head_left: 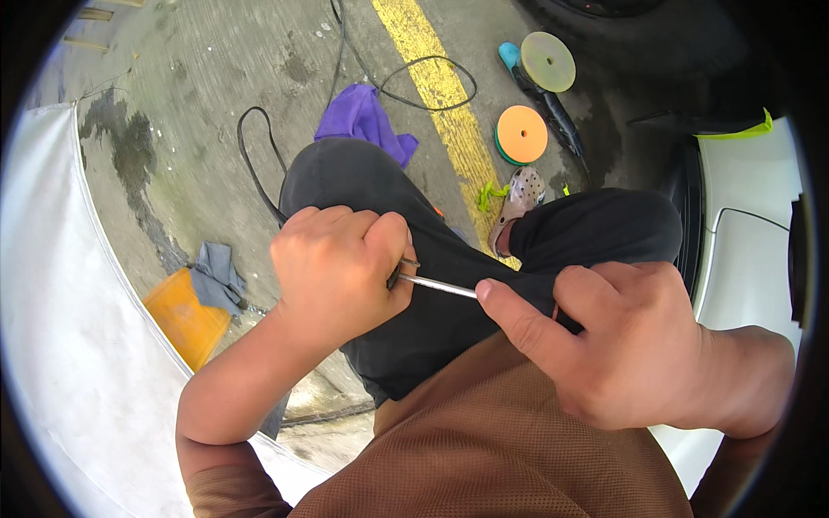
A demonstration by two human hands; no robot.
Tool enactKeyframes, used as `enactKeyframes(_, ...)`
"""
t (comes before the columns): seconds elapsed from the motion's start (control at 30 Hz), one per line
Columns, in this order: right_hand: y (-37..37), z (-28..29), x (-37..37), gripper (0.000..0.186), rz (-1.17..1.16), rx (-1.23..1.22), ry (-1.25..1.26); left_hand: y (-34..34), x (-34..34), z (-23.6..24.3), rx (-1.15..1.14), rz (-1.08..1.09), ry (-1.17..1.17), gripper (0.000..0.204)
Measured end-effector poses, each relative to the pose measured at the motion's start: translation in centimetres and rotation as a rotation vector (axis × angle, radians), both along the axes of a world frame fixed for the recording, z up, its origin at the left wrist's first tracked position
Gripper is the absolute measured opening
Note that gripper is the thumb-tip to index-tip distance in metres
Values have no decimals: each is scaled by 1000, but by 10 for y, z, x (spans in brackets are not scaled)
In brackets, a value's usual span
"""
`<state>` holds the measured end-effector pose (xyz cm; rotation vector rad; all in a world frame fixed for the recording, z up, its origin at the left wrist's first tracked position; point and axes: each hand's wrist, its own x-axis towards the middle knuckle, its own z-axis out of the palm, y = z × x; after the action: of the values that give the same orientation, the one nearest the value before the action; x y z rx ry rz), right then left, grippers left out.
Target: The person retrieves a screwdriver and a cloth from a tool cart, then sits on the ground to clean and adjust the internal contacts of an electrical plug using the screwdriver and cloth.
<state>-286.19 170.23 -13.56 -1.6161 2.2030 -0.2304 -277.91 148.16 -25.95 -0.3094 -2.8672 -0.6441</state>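
My left hand (pixel 341 268) is closed in a fist round the end of a black cord (pixel 250 164), which looks like a plug with a thin metal prong (pixel 411 262) poking out by the thumb. In my closed right hand (pixel 626 337) is a screwdriver (pixel 442 286). Its slim metal shaft points left and reaches the dark piece in the left fist, while my right index finger lies along it. Most of the handle is hidden in the palm. Both hands are above my lap, over dark trousers (pixel 371 186).
A purple cloth (pixel 367 121) lies past my knee. On the concrete are a polisher (pixel 560 121) with a round pale pad (pixel 548 62), an orange pad (pixel 522 134) and looped cord. A white vehicle panel (pixel 747 250) stands right; a white sheet (pixel 60 302), yellow item (pixel 186 315) and grey cloth (pixel 216 276) are left.
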Motion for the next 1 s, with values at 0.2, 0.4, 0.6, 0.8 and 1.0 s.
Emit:
enactKeyframes(0.2,5,-4,9,50,25,-91,246,7,0,3,-1,54,-30,21)
enactKeyframes(0.4,4,6,4,43,44,-34,214,8,11,6,49,131,-36,22)
enactKeyframes(0.6,5,21,7,42,-78,-68,-94,1,32,5,337,153,-41,25)
enactKeyframes(0.8,19,20,12,42,-207,-366,-269,-12,47,-1,547,56,107,27)
enactKeyframes(1.0,26,2,21,41,-318,-358,-274,-15,51,-2,684,118,199,33)
